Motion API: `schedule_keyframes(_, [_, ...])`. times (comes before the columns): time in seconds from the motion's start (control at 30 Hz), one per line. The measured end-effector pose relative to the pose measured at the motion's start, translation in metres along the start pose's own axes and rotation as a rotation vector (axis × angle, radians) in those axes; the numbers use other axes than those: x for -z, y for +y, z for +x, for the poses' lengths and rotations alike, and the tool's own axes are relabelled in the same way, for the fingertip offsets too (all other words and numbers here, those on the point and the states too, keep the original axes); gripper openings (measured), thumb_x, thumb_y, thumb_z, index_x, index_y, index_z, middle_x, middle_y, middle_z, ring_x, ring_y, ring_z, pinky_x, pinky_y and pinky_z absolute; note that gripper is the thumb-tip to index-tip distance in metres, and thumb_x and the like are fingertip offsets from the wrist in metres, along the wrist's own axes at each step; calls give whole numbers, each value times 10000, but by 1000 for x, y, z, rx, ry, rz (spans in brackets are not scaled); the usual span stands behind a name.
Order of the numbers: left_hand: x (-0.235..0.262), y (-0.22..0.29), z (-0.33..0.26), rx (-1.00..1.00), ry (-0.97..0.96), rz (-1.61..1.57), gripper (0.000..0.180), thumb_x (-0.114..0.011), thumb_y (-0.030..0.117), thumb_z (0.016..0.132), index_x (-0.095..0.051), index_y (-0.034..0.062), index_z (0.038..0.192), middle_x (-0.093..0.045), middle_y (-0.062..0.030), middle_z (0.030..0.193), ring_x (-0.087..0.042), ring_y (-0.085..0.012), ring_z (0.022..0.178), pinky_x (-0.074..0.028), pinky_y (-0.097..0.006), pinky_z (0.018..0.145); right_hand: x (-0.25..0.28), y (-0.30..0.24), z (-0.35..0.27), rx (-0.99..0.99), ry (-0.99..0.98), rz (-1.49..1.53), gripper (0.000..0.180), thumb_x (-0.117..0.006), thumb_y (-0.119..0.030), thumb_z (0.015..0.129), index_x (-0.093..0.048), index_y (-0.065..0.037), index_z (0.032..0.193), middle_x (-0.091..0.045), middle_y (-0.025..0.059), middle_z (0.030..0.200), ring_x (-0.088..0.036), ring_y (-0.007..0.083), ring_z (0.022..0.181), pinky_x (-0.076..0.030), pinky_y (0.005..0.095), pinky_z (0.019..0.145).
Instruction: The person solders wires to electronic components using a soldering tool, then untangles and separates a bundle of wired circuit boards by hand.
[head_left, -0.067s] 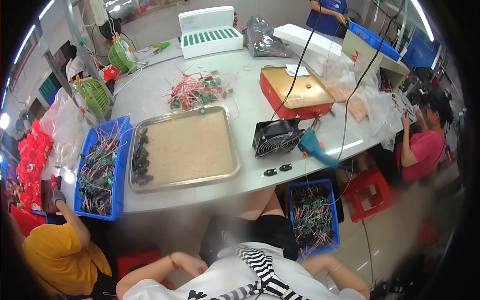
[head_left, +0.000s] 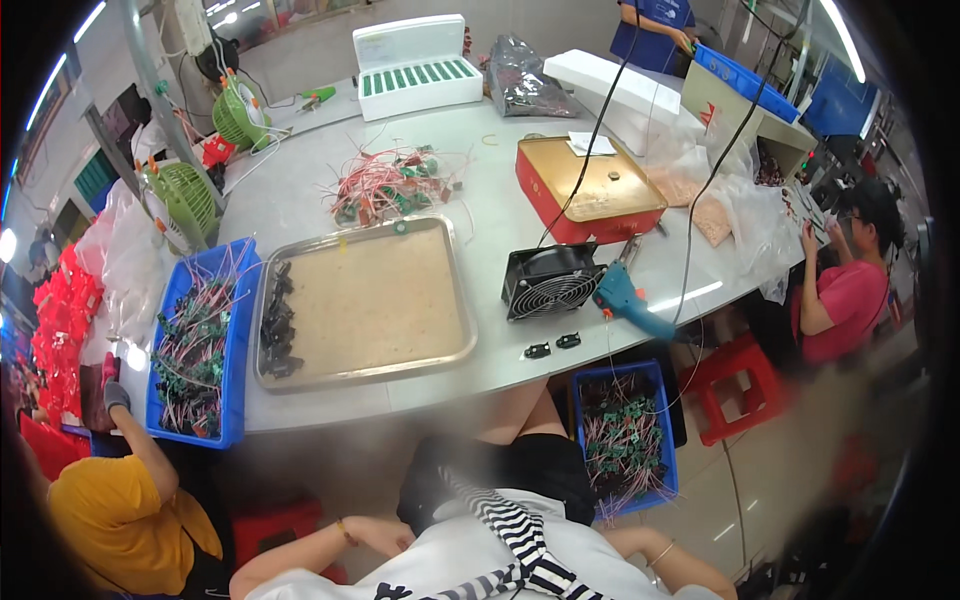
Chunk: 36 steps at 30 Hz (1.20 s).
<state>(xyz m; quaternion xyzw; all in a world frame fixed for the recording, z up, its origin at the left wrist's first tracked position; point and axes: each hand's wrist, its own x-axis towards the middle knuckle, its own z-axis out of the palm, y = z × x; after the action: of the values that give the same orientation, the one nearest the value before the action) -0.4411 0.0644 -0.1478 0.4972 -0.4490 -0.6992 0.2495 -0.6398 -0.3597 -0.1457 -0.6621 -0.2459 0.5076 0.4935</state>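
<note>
My left hand (head_left: 382,535) rests low against the side of my white shirt, beside my black shorts. Its fingers seem to lie flat, with nothing seen in them. On the other side my right hand (head_left: 627,541) is also at my waist, its fingers hidden by the shirt. Both hands are off the table. Ahead of me a metal tray (head_left: 372,381) holds a row of small black parts (head_left: 279,325) along its left side. Two small black pieces, one of them this black part (head_left: 538,351), lie near the table's front edge.
A blue bin (head_left: 236,400) of wired green boards stands left; another blue bin (head_left: 668,440) sits below the table at right. A black fan (head_left: 552,282), a blue glue gun (head_left: 627,298), a red tin (head_left: 545,200) and a wire pile (head_left: 385,185) occupy the table. Co-workers sit on both sides.
The view has shifted very slightly. My hands stay at my waist, and the things on the table have not moved.
</note>
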Motion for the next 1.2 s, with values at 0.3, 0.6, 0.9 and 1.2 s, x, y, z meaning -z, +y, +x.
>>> schedule_keyframes(0.3, [46, -24, -15, 420, 152, -509, 548, -677, 379, 882, -604, -24, 1246, -647, -55, 1210, -559, -138, 1085, -426, -318, 981, 8, 29, 24, -77, -135, 318, 312, -652, -296, 911, -727, 4, 873, -703, 66, 779, -645, 118, 713, -519, 299, 670])
schedule_keyframes(0.6, [187, 11, 71, 481, 190, 4, 614, -668, 440, 867, -574, 3, 1289, -594, -69, 1281, -520, -166, 1150, -394, -347, 1017, 37, 7, 23, -549, 271, 260, 391, -661, -248, 839, -670, -52, 1177, -679, 129, 1168, -642, 261, 1093, -494, 405, 958])
schedule_keyframes(0.9, [209, -71, 73, 687, 41, 57, 682, -659, 501, 852, -544, 30, 1332, -542, -83, 1352, -480, -193, 1215, -362, -376, 1052, -22, -49, 8, -435, 1114, 4, 219, -625, -202, 755, -695, -1, 806, -678, 182, 777, -657, 300, 756, -516, 437, 713])
schedule_keyframes(1.2, [63, -265, 74, 602, -550, 63, 750, -650, 563, 837, -514, 58, 1374, -489, -97, 1422, -441, -221, 1280, -331, -404, 1087, 30, -294, -54, -1141, 2216, 122, 112, -633, -113, 746, -658, -105, 854, -654, 102, 902, -621, 267, 858, -502, 362, 731])
